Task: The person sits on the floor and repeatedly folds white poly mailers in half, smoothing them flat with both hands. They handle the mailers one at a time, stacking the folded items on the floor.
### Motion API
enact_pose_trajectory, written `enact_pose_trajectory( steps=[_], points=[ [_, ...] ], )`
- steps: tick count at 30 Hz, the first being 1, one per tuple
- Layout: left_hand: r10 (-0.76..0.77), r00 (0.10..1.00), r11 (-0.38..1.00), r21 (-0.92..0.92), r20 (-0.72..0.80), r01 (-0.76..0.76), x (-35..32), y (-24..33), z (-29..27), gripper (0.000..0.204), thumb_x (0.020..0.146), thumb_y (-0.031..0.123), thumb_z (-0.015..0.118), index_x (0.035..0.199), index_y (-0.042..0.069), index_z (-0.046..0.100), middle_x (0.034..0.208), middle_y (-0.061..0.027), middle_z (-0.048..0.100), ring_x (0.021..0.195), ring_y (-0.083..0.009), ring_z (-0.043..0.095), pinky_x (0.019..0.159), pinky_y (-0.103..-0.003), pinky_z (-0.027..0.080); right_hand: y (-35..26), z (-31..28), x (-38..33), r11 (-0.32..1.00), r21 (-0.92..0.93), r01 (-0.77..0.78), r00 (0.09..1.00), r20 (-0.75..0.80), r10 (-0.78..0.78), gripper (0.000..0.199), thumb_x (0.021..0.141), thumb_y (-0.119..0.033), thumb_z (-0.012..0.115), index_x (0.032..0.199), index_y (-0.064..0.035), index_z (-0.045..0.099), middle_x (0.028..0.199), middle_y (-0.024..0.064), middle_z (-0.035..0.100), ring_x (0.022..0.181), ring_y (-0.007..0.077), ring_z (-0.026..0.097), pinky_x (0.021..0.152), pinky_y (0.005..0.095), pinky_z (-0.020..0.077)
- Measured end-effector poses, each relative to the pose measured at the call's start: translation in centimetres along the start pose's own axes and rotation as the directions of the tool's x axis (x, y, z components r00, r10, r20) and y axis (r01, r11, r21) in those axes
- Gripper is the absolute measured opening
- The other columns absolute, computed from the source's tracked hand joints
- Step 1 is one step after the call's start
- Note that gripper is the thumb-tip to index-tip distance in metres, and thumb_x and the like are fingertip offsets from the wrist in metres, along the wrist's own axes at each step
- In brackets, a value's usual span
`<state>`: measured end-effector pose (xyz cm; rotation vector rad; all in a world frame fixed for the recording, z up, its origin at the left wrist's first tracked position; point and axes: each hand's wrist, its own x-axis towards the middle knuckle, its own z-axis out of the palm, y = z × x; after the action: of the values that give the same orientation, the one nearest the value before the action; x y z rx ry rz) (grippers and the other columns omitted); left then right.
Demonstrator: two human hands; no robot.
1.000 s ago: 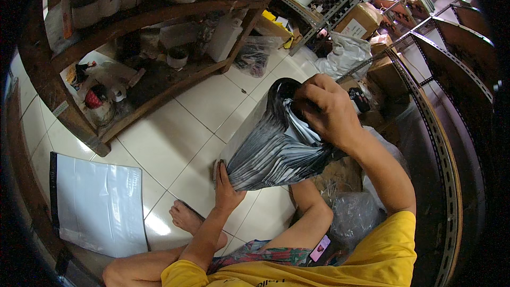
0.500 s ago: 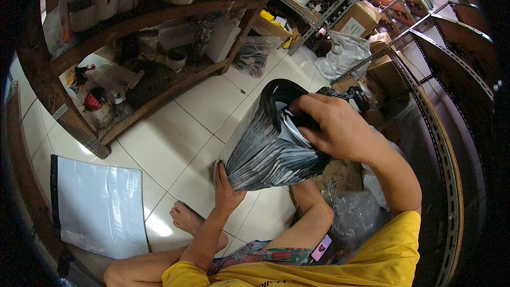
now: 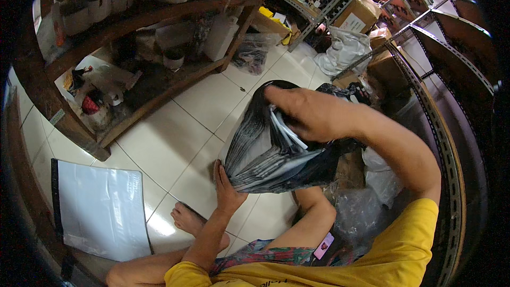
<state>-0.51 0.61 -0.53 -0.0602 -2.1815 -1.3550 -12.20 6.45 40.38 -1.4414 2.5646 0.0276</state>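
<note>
The person holds 1 layered plastic stack (image 3: 265, 162), black and grey-white, above the tiled floor (image 3: 180, 117), in front of the bent legs. The stack is tilted, with its layers fanned toward the person.

Hands, 2 in view:
- Left hand (image 3: 230, 192): closed on the lower left corner of the stack, thumb side up along the edge.
- Right hand (image 3: 308, 111): at the upper black edge, fingers bent over the opening between layers. White edges show below the palm. Whether the fingertips pinch a layer cannot be determined.

Surroundings: 1 flat white plastic bag (image 3: 101, 207) with a black band on its left edge lies on the floor, at left. A pink phone-shaped object (image 3: 324, 246) is beside the patterned shorts (image 3: 265, 255). Crumpled clear plastic (image 3: 357, 210) lies at right, near the metal rack (image 3: 454, 191). A wooden shelf (image 3: 164, 110) stands at upper left.
</note>
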Motion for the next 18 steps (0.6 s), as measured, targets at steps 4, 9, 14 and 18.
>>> enact_pose_trajectory(
  steps=[4, 9, 14, 18],
  points=[
    [-0.023, 1.000, 0.999, -0.025, 0.003, 0.023, 0.4, 0.5, -0.2, 0.117, 0.070, 0.027, 0.085, 0.153, 0.002, 0.006, 0.152, -0.0346, 0.022, 0.139, -0.0520, 0.030, 0.113, -0.061, 0.030, -0.3, 0.0, -0.5, 0.969, -0.074, -0.234, 0.971, 0.035, 0.237, 0.052, 0.078, -0.004, 0.067, 0.123, 0.0006, 0.042, 0.112, 0.0296, 0.059, 0.107, 0.0470, 0.058, 0.088, 0.0497, 0.0493],
    [-0.055, 0.998, 0.998, -0.039, 0.039, 0.056, 0.7, 0.6, -0.7, 0.114, 0.072, 0.026, 0.084, 0.152, 0.000, 0.007, 0.151, -0.0343, 0.024, 0.139, -0.0501, 0.031, 0.113, -0.059, 0.031, -0.3, -0.2, -2.3, 0.811, -0.198, -0.551, 0.824, 0.027, 0.566, 0.041, 0.079, -0.004, 0.066, 0.117, -0.0008, 0.050, 0.094, 0.0273, 0.066, 0.094, 0.0452, 0.065, 0.078, 0.0497, 0.0523],
    [-0.043, 0.998, 0.997, -0.060, 0.045, 0.046, 0.9, 1.5, -0.8, 0.112, 0.073, 0.024, 0.083, 0.151, -0.003, 0.008, 0.150, -0.0345, 0.027, 0.137, -0.0509, 0.034, 0.112, -0.058, 0.033, -0.4, 1.4, -3.3, 0.907, -0.194, -0.373, 0.928, -0.063, 0.368, 0.051, 0.077, 0.003, 0.062, 0.123, 0.0055, 0.038, 0.095, 0.0298, 0.066, 0.087, 0.0484, 0.066, 0.074, 0.0520, 0.0555],
    [-0.040, 0.997, 0.997, -0.059, 0.070, 0.045, 0.8, 1.1, -0.5, 0.111, 0.074, 0.023, 0.082, 0.151, -0.004, 0.008, 0.149, -0.0353, 0.028, 0.136, -0.0517, 0.034, 0.112, -0.057, 0.034, 1.4, 2.8, -2.0, 0.921, -0.197, -0.337, 0.938, -0.151, 0.311, 0.048, 0.081, 0.003, 0.060, 0.123, 0.0018, 0.036, 0.107, 0.0303, 0.061, 0.095, 0.0467, 0.065, 0.078, 0.0504, 0.0557]
  ],
)
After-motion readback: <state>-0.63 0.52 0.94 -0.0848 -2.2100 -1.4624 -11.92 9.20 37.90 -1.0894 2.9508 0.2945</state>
